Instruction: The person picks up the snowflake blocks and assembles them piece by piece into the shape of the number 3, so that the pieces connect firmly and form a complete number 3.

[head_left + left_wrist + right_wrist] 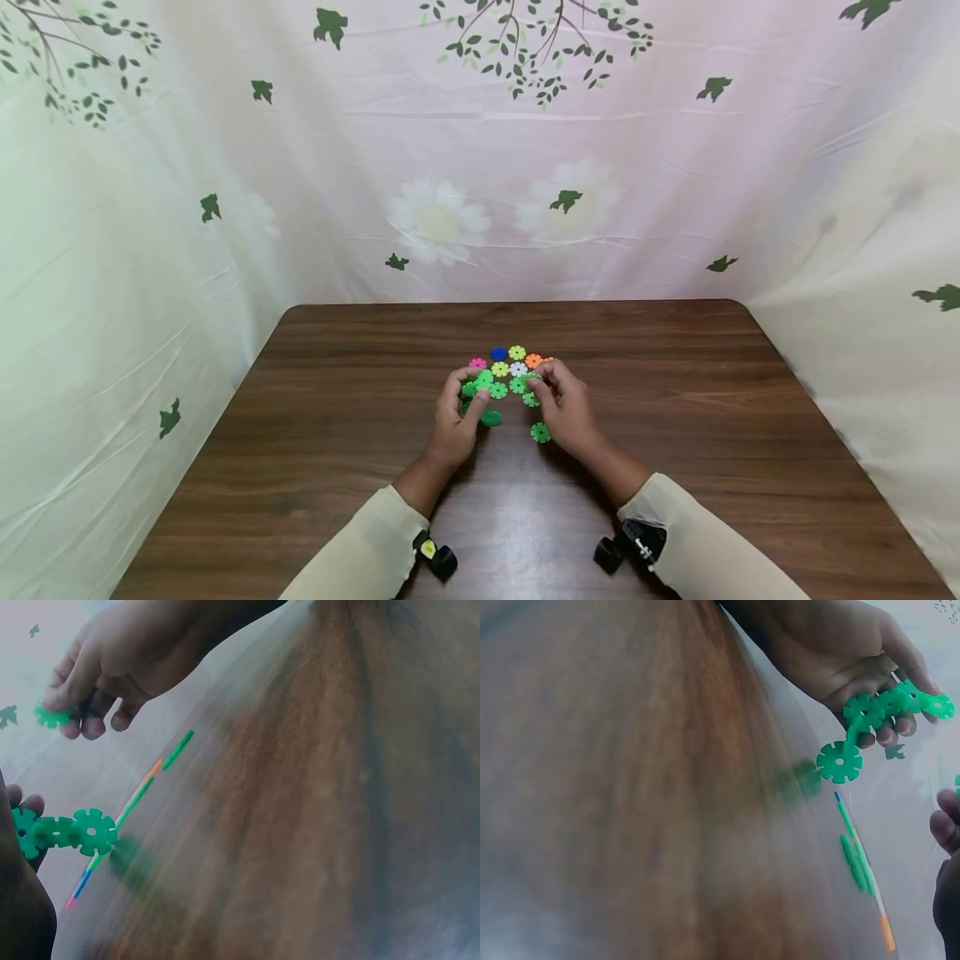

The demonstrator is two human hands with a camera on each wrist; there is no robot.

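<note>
My left hand point(453, 432) holds a chain of joined green notched discs point(864, 712) between thumb and fingers. One disc of the chain, a green flower-like disc point(839, 763), hangs at its lower end, raised over the table. Opposite it, my right hand point(572, 414) pinches a single green notched disc point(52, 715) at the tips of thumb and finger. A gap separates this disc from the chain. Between and beyond the hands, loose discs lie flat, among them a green disc point(498, 390) and a white disc point(518, 368).
On the brown wooden table point(337, 433), a blue disc point(498, 354), yellow disc point(517, 352), orange disc point(533, 361) and pink disc point(477, 363) lie behind the hands. A green disc point(540, 432) lies near the right wrist. Printed curtains point(495, 150) hang around the table.
</note>
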